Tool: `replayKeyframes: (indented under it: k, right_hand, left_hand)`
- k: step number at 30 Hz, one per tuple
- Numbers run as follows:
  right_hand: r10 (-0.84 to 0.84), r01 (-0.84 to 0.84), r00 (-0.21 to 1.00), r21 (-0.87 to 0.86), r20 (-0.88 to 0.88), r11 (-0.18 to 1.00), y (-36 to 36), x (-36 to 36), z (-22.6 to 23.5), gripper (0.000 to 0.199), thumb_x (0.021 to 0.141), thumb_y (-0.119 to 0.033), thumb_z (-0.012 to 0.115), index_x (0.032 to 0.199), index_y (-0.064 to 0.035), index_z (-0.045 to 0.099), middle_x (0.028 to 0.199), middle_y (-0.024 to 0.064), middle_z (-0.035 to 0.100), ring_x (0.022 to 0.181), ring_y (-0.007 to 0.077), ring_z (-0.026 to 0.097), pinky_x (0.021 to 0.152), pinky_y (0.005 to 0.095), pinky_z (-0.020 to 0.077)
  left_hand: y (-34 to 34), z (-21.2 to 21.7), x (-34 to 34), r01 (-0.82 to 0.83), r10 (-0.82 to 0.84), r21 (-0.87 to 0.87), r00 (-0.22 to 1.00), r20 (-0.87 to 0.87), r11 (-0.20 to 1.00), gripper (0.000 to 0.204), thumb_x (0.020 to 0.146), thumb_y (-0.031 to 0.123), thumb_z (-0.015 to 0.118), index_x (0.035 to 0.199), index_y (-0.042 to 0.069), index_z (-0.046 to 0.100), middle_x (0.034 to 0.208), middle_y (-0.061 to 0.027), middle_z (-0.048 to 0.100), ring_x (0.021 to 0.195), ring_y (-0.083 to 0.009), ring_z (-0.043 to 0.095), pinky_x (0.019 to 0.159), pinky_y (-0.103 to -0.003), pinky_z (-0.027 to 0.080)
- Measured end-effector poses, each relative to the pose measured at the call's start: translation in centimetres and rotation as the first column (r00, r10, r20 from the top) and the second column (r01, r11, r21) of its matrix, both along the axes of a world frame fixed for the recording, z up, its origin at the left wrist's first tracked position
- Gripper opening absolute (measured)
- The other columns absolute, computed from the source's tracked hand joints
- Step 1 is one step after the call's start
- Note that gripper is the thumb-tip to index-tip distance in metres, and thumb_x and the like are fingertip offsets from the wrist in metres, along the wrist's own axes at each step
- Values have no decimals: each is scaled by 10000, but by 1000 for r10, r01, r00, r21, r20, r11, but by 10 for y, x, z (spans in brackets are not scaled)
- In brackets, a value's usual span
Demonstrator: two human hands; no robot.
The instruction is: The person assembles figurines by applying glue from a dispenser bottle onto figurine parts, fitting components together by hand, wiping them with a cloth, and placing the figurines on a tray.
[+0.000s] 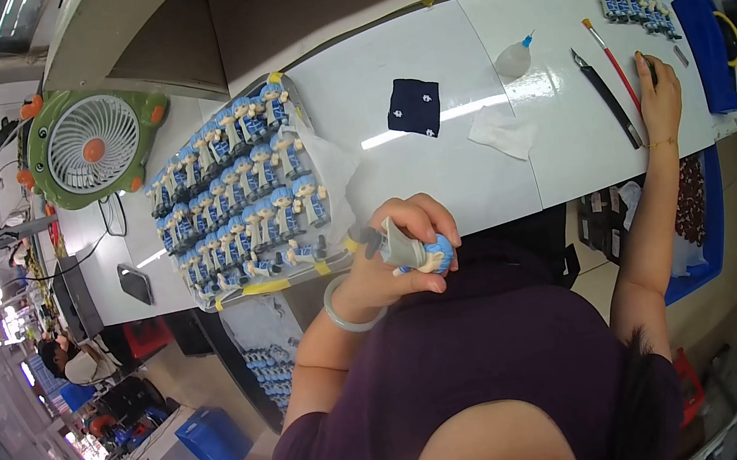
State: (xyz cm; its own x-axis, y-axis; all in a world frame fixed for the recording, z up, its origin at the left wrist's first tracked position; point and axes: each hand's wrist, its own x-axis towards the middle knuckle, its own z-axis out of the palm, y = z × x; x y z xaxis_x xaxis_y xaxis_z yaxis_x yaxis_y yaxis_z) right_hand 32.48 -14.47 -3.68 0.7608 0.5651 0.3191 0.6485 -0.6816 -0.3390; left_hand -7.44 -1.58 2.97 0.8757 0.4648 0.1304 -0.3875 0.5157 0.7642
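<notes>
My left hand (418, 214) is closed around a small figurine (404, 248) with blue hair and a grey cape, held in front of my chest. The figurine lies tilted, its head toward the right. On the right side of the white table, my right hand (663, 98) rests with fingers curled over a small dark thing that I cannot make out. Beside it lie a red-handled paintbrush (616, 72) and a black craft knife (607, 96). To the left of my left hand stands a tray (251, 289) with many similar blue-haired figurines (237, 182) in rows.
A dark blue cloth (414, 108), a white tissue (505, 133) and a squeeze bottle (514, 59) lie mid-table. More figurines (634, 7) and a blue bin (707, 55) stand at the far right. A green fan (92, 147) and a phone (135, 284) are at the left.
</notes>
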Motion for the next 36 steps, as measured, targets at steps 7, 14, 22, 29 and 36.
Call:
replayKeyframes:
  k: [7,14,22,29,36]
  right_hand:
    - [38,-59,991,159,131,986,13,-42,32,379,847,-375,483,1096,-99,560,1132,120,513,1064,273,461,906,358,350]
    - [514,-467,858,438,11,768,33,-137,78,256,752,-125,596,979,-9,577,974,119,572,951,257,528,855,316,389]
    - [939,-704,286,622,-192,342,38,-209,84,268,611,-46,693,862,-49,599,784,83,582,727,234,544,661,303,430]
    - [907,-506,195,755,-372,418,47,-225,84,363,661,-111,681,1006,-58,583,915,87,569,801,213,540,674,289,428]
    - [958,-569,-67,799,-278,192,52,-218,88,286,746,-115,631,1007,-14,572,935,117,584,796,215,558,692,297,446]
  left_hand:
    - [1,1,0,-50,62,164,995,-74,985,440,577,216,793,831,63,469,872,-107,502,658,-149,581,577,-235,500]
    - [0,-1,1,-82,94,140,992,-87,987,503,526,278,805,828,44,478,833,-96,504,611,-157,589,515,-227,507]
    - [-2,-1,2,-66,82,131,989,-121,989,540,503,295,808,854,29,494,818,-95,517,606,-158,590,509,-228,494]
    - [-1,-3,-4,231,-244,-117,963,-114,966,599,559,310,778,974,-42,526,837,-96,579,698,-153,582,598,-247,480]
    - [-6,-6,0,295,-330,-225,934,-136,929,567,796,507,511,1021,-11,464,759,-99,545,651,-154,544,611,-256,453]
